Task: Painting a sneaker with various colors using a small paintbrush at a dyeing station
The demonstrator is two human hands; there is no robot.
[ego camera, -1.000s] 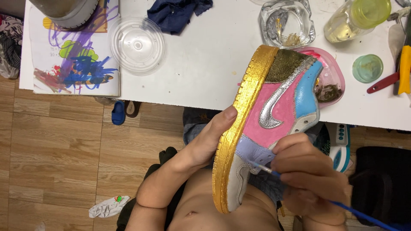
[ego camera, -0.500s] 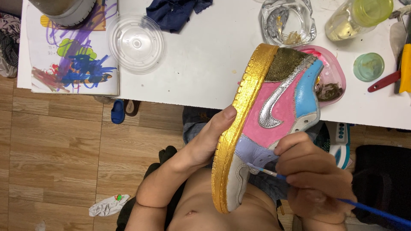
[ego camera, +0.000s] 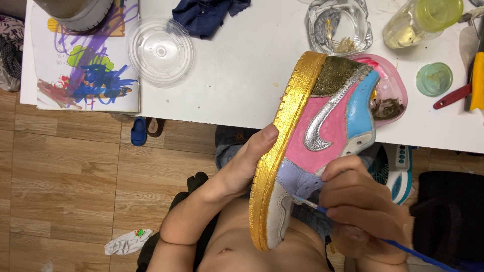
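Sneaker (ego camera: 322, 136): gold sole, pink side, silver swoosh, blue heel, lavender and white toe.
Change: your grip and the brush tip stay put.
Left hand (ego camera: 242, 166): clasps the sole above your lap.
Right hand (ego camera: 363, 206): pinches a blue paintbrush (ego camera: 322, 207) against the lavender panel, beside the white surface (ego camera: 242, 70).

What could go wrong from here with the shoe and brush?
1. The left hand grips the shoe only by its gold sole, in mid-air; a slip could jog the brush and smear paint off the lavender panel.
2. The right hand lies against the pink panel; if that paint is wet, it may smudge.
3. The shoe's heel hangs over the pink palette; lowering it could pick up stray colour.
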